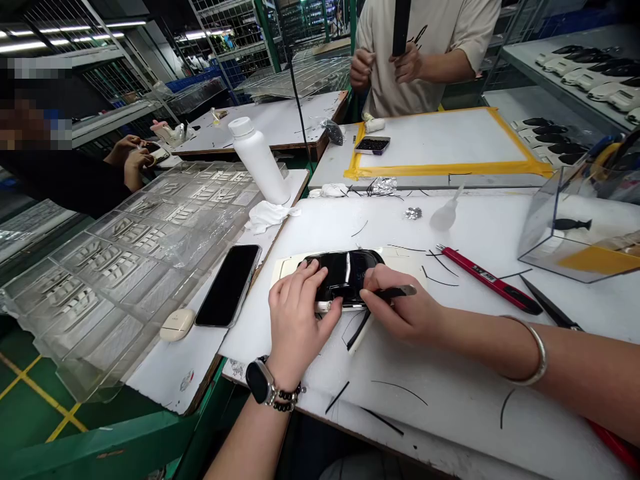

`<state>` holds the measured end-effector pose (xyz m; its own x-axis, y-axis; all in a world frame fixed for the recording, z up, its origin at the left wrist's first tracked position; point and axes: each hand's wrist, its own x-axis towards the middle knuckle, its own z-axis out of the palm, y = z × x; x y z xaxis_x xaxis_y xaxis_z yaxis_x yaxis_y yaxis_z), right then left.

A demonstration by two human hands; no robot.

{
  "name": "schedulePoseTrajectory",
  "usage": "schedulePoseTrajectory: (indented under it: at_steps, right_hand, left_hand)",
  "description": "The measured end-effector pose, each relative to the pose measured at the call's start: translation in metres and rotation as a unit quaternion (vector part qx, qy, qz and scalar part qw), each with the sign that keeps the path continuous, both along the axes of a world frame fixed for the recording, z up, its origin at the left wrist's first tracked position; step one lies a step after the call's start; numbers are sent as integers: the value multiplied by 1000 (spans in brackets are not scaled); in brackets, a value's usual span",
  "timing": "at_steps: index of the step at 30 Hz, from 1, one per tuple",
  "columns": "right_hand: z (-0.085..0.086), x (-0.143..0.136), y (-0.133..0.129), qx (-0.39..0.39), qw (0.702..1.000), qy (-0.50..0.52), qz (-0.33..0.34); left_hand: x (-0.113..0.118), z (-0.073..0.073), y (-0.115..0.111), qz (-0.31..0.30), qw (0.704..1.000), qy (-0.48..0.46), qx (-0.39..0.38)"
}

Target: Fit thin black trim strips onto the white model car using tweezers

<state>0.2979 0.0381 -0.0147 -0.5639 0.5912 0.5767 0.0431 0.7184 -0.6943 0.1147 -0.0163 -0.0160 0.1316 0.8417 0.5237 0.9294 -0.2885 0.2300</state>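
A: State the layout with reference to the glossy black part [345, 273], working left to right.

B: Far to its left lies a stack of clear plastic trays [125, 260]. Nearer on that side, a white earbud case [177, 324] sits just beside a black phone [229, 285], which lies face up. Behind the part and to the left stands a white bottle [259, 160], with a crumpled white cloth [269, 215] at its base.

A: Position of the part itself?

B: It rests on a pale card on the white worktable [465, 393], directly in front of the person.

A: Condition of the hands?

B: The left hand [297, 319] lies flat over the part's left end, fingers spread and pressing down. The right hand [407, 308] touches the part's right edge and pinches a thin black tool [397, 291] between thumb and fingers.

A: Items to the right of the part?

B: A red-handled knife [487, 278] lies near, with black tweezers [550, 306] just beyond it. Well apart, further right, stands a clear plastic box [575, 227]. Thin black trimmings are scattered on the table around the part.
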Motion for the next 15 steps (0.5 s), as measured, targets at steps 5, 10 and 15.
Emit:
schedulePoseTrajectory:
  at_steps: [5,10,15]
  right_hand:
    - [3,-1,0,4,1000,-20,12]
    - [0,2,-1,-40,999,3,-9]
    - [-2,2,-2,-32,999,5,-6]
  left_hand:
    - [1,1,1,-3,1000,9,-5]
    - [1,2,1,-1,1000,2,-12]
    - [0,1,-1,-5,1000,3,-8]
